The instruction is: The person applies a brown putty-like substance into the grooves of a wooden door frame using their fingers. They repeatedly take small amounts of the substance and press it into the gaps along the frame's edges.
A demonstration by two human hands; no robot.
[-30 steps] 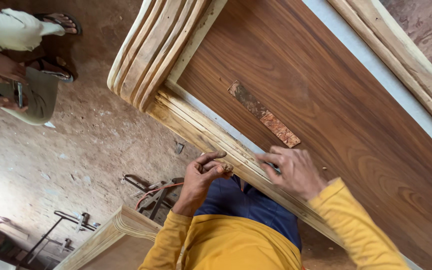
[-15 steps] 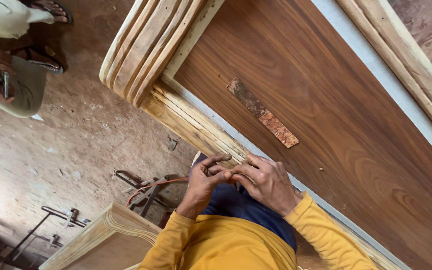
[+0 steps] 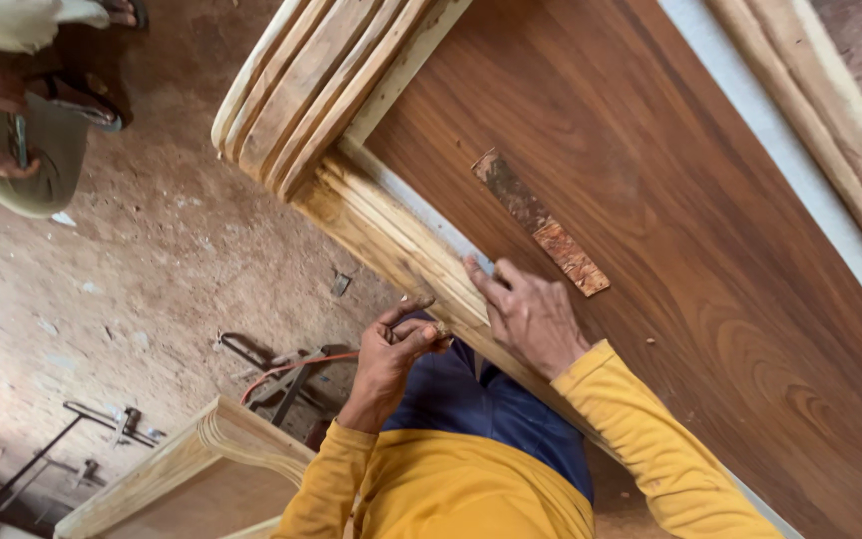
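Pale grooved wooden door frame moulding (image 3: 391,240) runs 11-to-5 o'clock along our dark brown veneered door panel (image 3: 670,230). Our right hand (image 3: 531,317) lies flat on moulding, fingers spread, holding nothing. Our left hand (image 3: 393,351) pinches small brown object (image 3: 441,329) at moulding's edge. Rusty sandpaper strip (image 3: 543,225) at 1 o'clock.

The floor (image 3: 152,260) is bare, dusty brown earth scattered with small scraps and chips. Metal clamps (image 3: 102,424) and a reddish tool frame (image 3: 286,374) lie on it. A pale moulded wooden frame (image 3: 177,469) stands at the lower left. Another person (image 3: 22,110) crouches at the upper left in soft daylight.
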